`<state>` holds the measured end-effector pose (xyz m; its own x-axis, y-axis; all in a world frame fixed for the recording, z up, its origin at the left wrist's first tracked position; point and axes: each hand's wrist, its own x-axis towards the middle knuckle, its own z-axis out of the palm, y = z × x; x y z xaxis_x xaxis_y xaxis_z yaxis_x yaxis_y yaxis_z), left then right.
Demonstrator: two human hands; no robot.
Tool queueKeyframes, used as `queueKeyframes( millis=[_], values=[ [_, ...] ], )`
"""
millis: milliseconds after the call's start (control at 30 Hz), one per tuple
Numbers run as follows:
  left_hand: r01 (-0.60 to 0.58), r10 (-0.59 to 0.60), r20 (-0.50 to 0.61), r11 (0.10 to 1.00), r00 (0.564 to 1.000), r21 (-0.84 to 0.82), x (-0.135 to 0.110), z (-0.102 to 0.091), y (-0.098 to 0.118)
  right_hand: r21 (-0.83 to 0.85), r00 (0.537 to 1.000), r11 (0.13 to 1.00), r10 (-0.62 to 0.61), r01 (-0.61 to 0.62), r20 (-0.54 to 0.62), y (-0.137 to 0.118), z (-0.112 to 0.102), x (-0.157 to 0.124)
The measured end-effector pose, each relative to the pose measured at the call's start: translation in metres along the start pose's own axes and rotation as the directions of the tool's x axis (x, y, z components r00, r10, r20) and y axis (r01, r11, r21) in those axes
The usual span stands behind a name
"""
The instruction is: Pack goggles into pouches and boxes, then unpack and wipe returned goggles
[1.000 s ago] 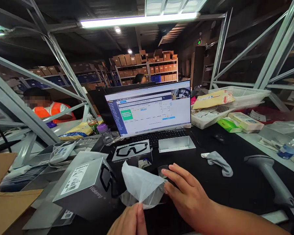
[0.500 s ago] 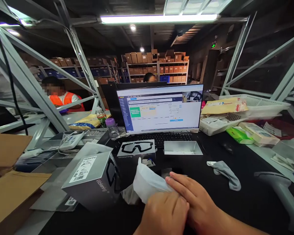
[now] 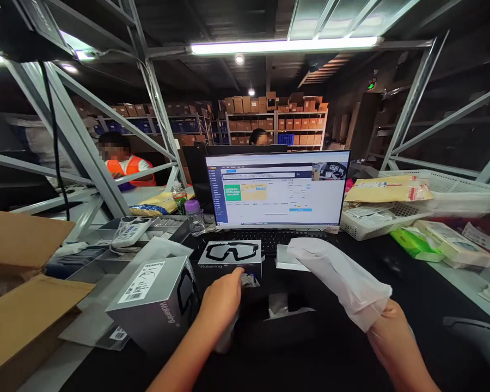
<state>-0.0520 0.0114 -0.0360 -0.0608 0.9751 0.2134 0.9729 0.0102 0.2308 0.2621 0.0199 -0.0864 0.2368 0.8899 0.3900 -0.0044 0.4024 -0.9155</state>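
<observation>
My right hand (image 3: 392, 326) is closed on the lower end of a long white soft pouch (image 3: 338, 275), which slants up and left over a shallow open silver box part (image 3: 283, 257). What the pouch contains, if anything, is hidden. My left hand (image 3: 222, 296) reaches forward with curled fingers beside a small clear packet (image 3: 251, 280); whatever they grip cannot be made out. Behind that hand lies a Wakening goggles box (image 3: 231, 253). A bigger grey Wakening box (image 3: 151, 305) stands left of my forearm. Between the hands, a small translucent piece (image 3: 278, 305) lies on something dark.
A monitor (image 3: 277, 190) and keyboard (image 3: 269, 235) stand behind. An open carton (image 3: 36, 305) is at left, near a purple-lidded bottle (image 3: 195, 218). White baskets (image 3: 363, 226) and a scanner (image 3: 473, 335) are right. A co-worker in an orange vest (image 3: 134, 169) sits beyond the frame.
My hands have moved apart. The right hand has carried the white pouch to the right, and the left hand has reached forward and left. The view has shifted slightly; the grey cloth at right no longer shows.
</observation>
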Motion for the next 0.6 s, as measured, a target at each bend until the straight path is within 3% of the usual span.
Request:
queueKeyframes(
  millis=[100, 267, 333, 400, 433, 467, 500, 567, 600],
  values=[
    [-0.036, 0.026, 0.144, 0.997, 0.989, 0.073, 0.023, 0.001, -0.003, 0.06, 0.995, 0.995, 0.078, -0.082, 0.066, -0.001, 0.005, -0.004],
    [-0.037, 0.014, 0.181, 0.991, 0.983, 0.13, 0.033, -0.004, 0.001, 0.006, 0.996, 0.999, 0.053, -0.054, 0.066, -0.003, 0.009, -0.01],
    [-0.016, -0.002, 0.129, 0.99, 0.992, 0.14, 0.028, -0.012, 0.001, 0.021, 0.997, 0.998, 0.059, -0.06, 0.047, -0.003, 0.004, -0.008],
    [-0.045, 0.05, -0.033, 0.989, 0.998, 0.141, 0.016, -0.021, 0.002, 0.035, 0.996, 0.997, 0.073, -0.075, 0.054, -0.002, -0.003, -0.006],
    [-0.12, 0.145, -0.148, 0.979, 0.978, 0.163, 0.009, -0.024, 0.004, 0.039, 0.995, 0.996, 0.079, -0.082, 0.061, -0.002, -0.006, -0.005],
    [-0.236, 0.289, -0.259, 0.947, 0.922, 0.217, 0.001, -0.025, 0.005, 0.048, 0.994, 0.995, 0.085, -0.088, 0.063, -0.002, -0.009, -0.004],
    [-0.372, 0.462, -0.337, 0.879, 0.82, 0.299, -0.007, -0.024, 0.008, 0.063, 0.994, 0.994, 0.09, -0.094, 0.058, -0.002, -0.011, -0.003],
    [-0.59, 0.751, -0.353, 0.658, 0.557, 0.468, -0.021, -0.017, 0.012, 0.102, 0.996, 0.991, 0.084, -0.084, 0.013, -0.002, -0.015, -0.002],
    [-0.642, 0.822, -0.326, 0.568, 0.466, 0.514, -0.027, -0.011, 0.015, 0.092, 0.998, 0.994, 0.058, -0.055, -0.032, -0.002, -0.016, -0.001]
  ],
)
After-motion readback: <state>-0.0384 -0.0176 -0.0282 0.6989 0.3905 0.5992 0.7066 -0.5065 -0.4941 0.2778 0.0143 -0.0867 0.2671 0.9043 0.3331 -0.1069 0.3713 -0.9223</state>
